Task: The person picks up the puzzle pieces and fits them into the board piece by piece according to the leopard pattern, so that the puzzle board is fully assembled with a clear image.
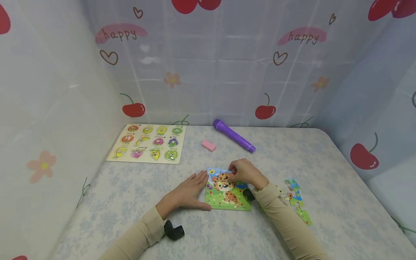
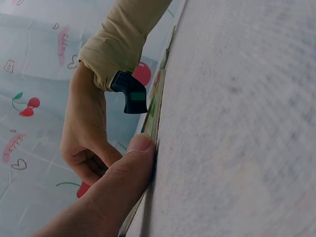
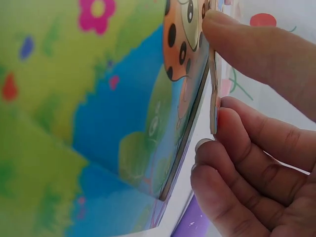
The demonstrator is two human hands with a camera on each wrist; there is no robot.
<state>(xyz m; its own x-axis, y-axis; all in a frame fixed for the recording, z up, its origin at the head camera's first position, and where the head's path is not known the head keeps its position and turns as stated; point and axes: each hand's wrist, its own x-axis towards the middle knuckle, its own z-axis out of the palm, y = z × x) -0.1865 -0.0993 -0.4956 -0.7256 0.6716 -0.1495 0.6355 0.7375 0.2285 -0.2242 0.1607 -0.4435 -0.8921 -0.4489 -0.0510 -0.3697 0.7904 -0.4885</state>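
Note:
A square leopard jigsaw puzzle [image 1: 214, 200] lies on the table in front of me. My left hand [image 1: 186, 193] rests flat on the table along the puzzle's left side, its fingers stretched out. In the left wrist view, the left thumb [image 2: 126, 173] touches the puzzle's edge. Over the puzzle's top right part, my right hand [image 1: 246, 171] pinches a thin puzzle piece [image 3: 214, 94] between thumb and fingers. That piece stands tilted at the board's upper edge in the right wrist view; most of its printed face is hidden.
Loose puzzle pieces [image 1: 294, 189] lie to the right, partly behind the right sleeve. Farther back are a pink eraser-like block [image 1: 208, 145] and a purple toy microphone [image 1: 234, 136]. A fruit peg board [image 1: 149, 144] sits at the back left. Printed curtains surround the table.

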